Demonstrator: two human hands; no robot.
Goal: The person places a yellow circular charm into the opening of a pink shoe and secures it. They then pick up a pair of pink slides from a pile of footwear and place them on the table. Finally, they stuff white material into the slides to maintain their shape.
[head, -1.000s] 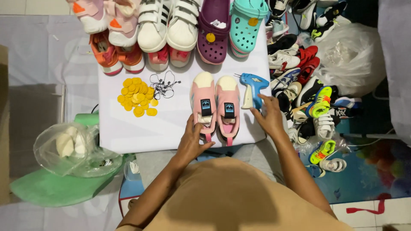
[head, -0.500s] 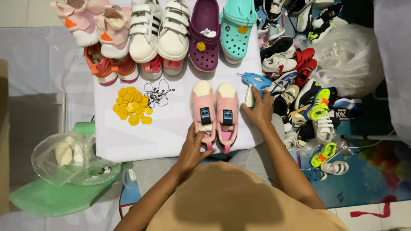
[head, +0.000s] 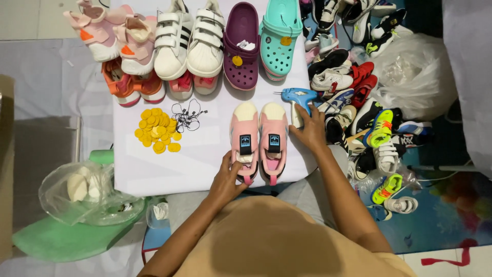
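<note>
A pair of small pink slip-on shoes (head: 259, 136) with cream toes lies side by side on the white table (head: 205, 149). My left hand (head: 229, 176) rests on the heel of the left pink shoe, fingers spread over it. Beside the right shoe, my right hand (head: 310, 128) lies on the white handle of a blue tagging gun (head: 299, 100). To the left lie a pile of yellow round tags (head: 156, 130) and a tangle of black string loops (head: 187, 116).
Along the table's far edge stand pink-orange sneakers (head: 114, 33), white strap sneakers (head: 190, 38), a purple clog (head: 241, 46) and a teal clog (head: 279, 36). A heap of small shoes (head: 359, 107) and a clear plastic bag (head: 415, 77) lie right. A bag on a green tray (head: 77, 192) sits left.
My right hand has slid from beside the pink shoes up onto the tagging gun's handle. My left hand stays at the left shoe's heel. The view has shifted slightly.
</note>
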